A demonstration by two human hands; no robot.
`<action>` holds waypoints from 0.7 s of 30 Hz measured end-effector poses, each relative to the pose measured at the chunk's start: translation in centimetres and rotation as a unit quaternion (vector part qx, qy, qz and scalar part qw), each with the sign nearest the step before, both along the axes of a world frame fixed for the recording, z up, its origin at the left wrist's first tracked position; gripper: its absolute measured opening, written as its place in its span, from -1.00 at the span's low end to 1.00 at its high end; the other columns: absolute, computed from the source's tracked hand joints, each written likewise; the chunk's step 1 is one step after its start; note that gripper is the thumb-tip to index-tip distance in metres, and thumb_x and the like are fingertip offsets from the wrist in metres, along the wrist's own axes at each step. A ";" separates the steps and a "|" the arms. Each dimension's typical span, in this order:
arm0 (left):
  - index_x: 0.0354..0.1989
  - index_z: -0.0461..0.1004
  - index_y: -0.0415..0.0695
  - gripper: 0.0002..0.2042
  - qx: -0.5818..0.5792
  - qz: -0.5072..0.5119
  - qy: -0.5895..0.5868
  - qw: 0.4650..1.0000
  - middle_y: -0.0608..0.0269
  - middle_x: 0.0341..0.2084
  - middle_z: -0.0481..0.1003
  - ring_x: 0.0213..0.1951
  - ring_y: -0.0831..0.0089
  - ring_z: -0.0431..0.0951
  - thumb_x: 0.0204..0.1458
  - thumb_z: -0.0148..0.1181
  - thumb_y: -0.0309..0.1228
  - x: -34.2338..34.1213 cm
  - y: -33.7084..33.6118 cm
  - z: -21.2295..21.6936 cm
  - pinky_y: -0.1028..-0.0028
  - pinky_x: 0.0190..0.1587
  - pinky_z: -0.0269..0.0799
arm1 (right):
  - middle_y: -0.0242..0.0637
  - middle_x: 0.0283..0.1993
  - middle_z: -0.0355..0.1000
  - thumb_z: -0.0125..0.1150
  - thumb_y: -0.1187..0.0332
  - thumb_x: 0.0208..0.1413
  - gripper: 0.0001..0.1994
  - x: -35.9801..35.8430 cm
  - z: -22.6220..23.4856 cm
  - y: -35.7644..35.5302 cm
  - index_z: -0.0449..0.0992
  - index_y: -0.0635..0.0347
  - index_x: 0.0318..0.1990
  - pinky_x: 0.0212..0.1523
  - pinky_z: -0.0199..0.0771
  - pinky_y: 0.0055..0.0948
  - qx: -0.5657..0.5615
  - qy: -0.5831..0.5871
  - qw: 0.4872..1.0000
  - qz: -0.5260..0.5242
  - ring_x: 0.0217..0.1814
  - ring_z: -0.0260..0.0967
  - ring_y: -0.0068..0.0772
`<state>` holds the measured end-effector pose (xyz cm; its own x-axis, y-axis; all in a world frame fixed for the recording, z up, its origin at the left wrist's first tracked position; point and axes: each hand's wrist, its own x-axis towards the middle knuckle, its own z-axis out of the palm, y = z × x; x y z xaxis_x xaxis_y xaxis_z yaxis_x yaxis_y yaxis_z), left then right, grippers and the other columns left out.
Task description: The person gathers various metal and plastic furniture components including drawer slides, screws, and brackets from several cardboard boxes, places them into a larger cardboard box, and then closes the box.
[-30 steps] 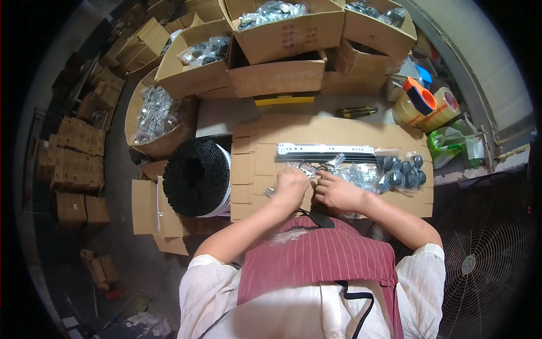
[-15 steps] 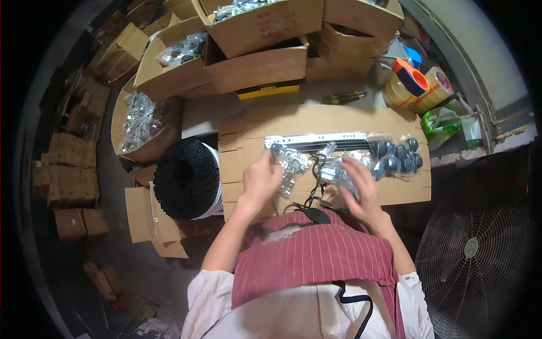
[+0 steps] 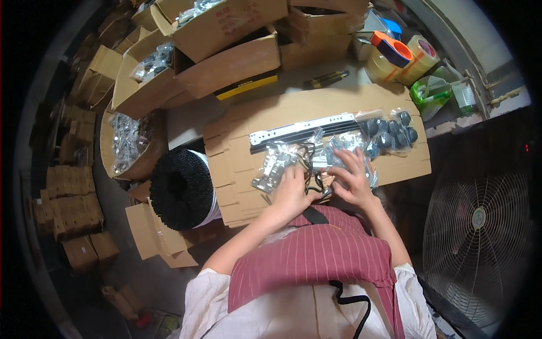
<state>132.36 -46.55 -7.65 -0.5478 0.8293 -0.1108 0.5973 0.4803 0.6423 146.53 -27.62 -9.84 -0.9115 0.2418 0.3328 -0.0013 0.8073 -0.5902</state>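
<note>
My left hand (image 3: 292,195) and my right hand (image 3: 352,179) rest close together at the near edge of a stack of flat cardboard sheets (image 3: 237,164). Between them lie black wire parts (image 3: 311,179), which both hands seem to touch; fingers hide the grip. Clear plastic bags of metal hardware (image 3: 275,166) lie just beyond the left hand. A further bag of hardware (image 3: 344,144) lies under the right hand's fingers. Behind them stretches a long white and black metal rail (image 3: 299,131). A bag of black round knobs (image 3: 389,131) sits to the right.
Open cardboard boxes (image 3: 226,62) holding bagged hardware line the back and left. A black ribbed roll (image 3: 180,189) stands at the left. Tape rolls with an orange dispenser (image 3: 398,56) sit at the back right, with a screwdriver (image 3: 327,79) nearby. A large fan (image 3: 480,237) stands at the right.
Both hands have drawn back from the bags toward my body and come together over the black wire parts. The view has tilted, shifting the boxes upward.
</note>
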 end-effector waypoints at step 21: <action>-0.22 0.44 -0.26 -0.48 0.020 -0.081 0.126 0.988 -0.02 -0.35 0.49 -0.23 0.00 0.56 -0.13 0.49 -0.08 2.0 0.0 -1.2 0.15 -0.22 0.51 | -0.23 0.33 0.36 0.37 0.27 -0.12 -0.65 0.1 -0.3 1.1 0.65 -0.03 -0.09 0.52 -0.12 0.17 0.004 0.054 0.998 0.019 0.45 0.20 -0.09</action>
<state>134.34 -46.59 -8.85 -0.4128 0.9097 0.0462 0.8082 0.3424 0.4792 146.63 -26.47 -10.14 -0.8782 0.2054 0.4320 -0.0953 0.8098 -0.5789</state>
